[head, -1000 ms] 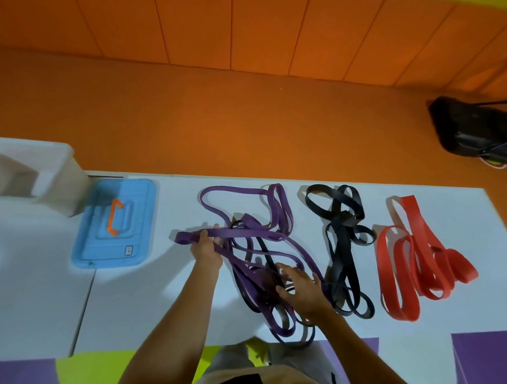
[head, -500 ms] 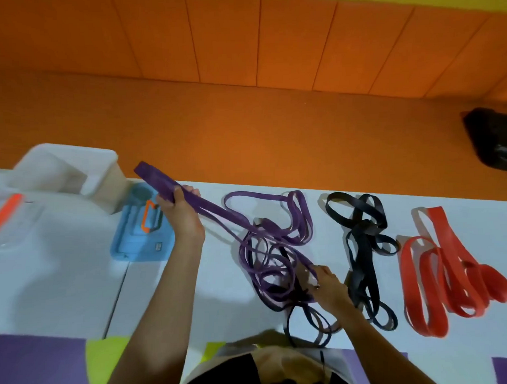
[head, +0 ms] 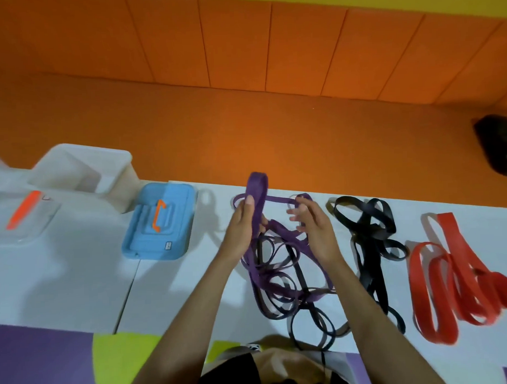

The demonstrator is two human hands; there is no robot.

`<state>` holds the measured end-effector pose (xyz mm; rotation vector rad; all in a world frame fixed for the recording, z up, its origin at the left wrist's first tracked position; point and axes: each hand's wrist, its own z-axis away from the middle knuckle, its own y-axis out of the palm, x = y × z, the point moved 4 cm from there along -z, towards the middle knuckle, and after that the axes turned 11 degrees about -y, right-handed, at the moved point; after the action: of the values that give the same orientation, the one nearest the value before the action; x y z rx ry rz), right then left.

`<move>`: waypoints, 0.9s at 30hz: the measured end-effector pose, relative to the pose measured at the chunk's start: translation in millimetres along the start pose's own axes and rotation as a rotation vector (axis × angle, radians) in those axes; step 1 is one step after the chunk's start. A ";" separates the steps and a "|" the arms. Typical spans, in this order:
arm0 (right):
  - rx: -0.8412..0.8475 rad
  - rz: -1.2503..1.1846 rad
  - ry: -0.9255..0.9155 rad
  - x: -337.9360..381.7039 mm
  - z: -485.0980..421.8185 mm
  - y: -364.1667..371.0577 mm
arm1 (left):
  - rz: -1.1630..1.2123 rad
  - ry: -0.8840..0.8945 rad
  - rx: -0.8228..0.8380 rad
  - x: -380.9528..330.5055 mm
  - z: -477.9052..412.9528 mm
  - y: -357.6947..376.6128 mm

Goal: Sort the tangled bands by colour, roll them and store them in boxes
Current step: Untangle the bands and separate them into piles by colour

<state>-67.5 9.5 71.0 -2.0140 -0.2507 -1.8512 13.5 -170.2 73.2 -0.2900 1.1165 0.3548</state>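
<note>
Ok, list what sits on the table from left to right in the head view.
Clear container with an orange handle → white box → blue lid → tangled purple bands → black bands → red bands.

Three band piles [head: 304, 243] [head: 365, 225] [head: 449, 234], two hands [head: 242, 229] [head: 317, 232], one lid [head: 172, 203]
</note>
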 end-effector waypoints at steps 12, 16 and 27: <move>-0.139 -0.084 0.162 -29.8 6.6 -6.8 | -0.773 0.001 0.223 66.1 -5.1 28.4; -0.419 -0.124 0.280 -66.1 29.9 -45.8 | -1.044 -0.115 0.137 95.1 -17.7 35.2; -0.407 -0.012 0.394 -99.7 80.0 -102.8 | -1.238 -0.046 0.195 113.9 -46.7 101.8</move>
<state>-45.1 147.8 -14.4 -1.8219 0.2442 -2.4054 -22.5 -81.5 -54.7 -0.7234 0.7411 -0.8338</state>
